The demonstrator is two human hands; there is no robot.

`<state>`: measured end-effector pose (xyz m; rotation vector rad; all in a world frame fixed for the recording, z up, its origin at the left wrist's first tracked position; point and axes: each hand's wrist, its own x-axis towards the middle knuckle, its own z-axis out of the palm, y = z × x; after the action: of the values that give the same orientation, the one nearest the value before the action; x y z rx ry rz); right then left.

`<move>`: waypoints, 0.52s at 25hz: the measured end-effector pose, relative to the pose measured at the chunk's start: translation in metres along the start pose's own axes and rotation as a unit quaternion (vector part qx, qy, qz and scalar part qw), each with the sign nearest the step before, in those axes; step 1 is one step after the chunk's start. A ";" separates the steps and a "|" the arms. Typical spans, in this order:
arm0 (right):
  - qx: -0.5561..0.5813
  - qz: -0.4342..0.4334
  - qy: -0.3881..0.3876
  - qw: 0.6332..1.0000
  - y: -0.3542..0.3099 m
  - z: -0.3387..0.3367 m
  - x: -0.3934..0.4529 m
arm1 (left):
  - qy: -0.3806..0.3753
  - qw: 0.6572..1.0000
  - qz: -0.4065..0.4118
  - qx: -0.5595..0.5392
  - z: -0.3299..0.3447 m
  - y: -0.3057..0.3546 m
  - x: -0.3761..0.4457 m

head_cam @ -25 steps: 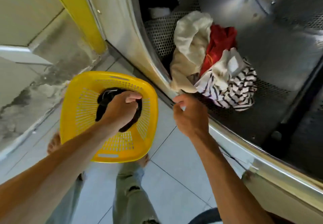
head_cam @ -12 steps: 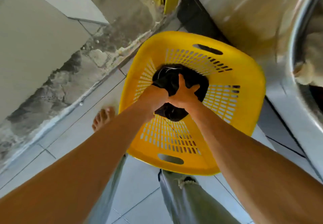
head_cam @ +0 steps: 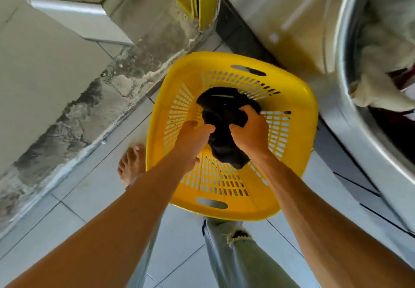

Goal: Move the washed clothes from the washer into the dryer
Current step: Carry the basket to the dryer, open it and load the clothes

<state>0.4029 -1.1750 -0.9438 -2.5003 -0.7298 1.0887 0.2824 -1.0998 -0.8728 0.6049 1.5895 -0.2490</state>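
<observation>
A yellow slotted laundry basket [head_cam: 292, 99] stands on the tiled floor beside a steel machine. Inside it is a bunched black garment [head_cam: 221, 110]. Both hands reach down into the basket. My left hand [head_cam: 193, 137] grips the garment's lower left side and my right hand [head_cam: 249, 130] is closed on its right side. At the right edge, the machine's round drum opening [head_cam: 343, 67] shows a cream cloth [head_cam: 379, 99] lying at its lip, with a bit of red behind it.
The machine's steel front [head_cam: 280, 18] rises right behind the basket. A stained concrete kerb and wall [head_cam: 89, 99] run along the left. My bare left foot [head_cam: 132, 164] and jeans-clad legs [head_cam: 235, 258] stand on the grey floor tiles just below the basket.
The view swung from the drum down to the basket. My right hand left the drum's rim and joined the left on the black garment, which is now pulled apart between both hands.
</observation>
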 end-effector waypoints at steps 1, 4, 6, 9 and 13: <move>0.058 0.019 0.011 0.998 -0.013 -0.025 -0.026 | -0.018 0.999 -0.013 -0.044 -0.001 0.003 -0.020; 0.161 0.083 0.004 0.983 -0.039 -0.096 -0.109 | -0.124 0.984 -0.022 -0.126 0.006 0.015 -0.070; 0.208 0.107 0.037 0.972 -0.047 -0.144 -0.150 | -0.193 0.975 -0.012 -0.110 0.022 0.026 -0.110; 0.273 0.114 0.127 0.947 -0.055 -0.216 -0.180 | -0.270 0.958 0.056 -0.073 0.063 0.056 -0.161; 0.307 0.055 0.274 0.910 -0.073 -0.326 -0.182 | -0.365 0.914 0.168 -0.059 0.127 0.123 -0.231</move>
<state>0.5174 -1.2460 -0.5878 -2.1274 -0.0579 0.4765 0.4563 -1.1143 -0.6400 0.5884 0.7569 -0.0972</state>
